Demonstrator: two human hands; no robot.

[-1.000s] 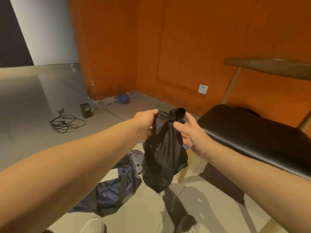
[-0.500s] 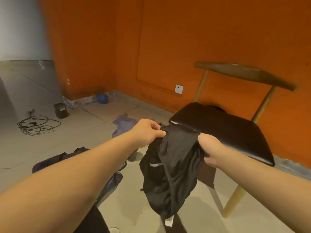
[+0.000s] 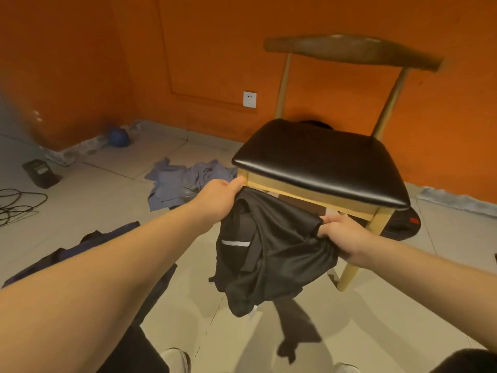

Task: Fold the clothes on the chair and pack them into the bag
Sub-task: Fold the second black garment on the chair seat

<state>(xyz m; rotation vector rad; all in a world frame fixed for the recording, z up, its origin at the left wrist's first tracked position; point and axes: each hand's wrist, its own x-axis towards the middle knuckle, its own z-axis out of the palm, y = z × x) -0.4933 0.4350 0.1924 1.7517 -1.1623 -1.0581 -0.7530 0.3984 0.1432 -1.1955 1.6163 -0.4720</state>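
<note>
Currently left hand (image 3: 220, 200), right hand (image 3: 341, 235): fingers (image 3: 329, 218) pinching limp, slightly shiny black garment (image 3: 271, 259).

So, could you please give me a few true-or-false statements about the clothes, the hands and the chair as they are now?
1. The left grip and the right grip both hold the black garment. True.
2. The black garment lies flat on the chair. False: it hangs from the grips, in front of the seat and below its front edge.
3. A blue garment lies crumpled on the floor, left of the chair. True.
4. The ball rests on the chair. False: it is on the floor, far left of the chair.
</note>
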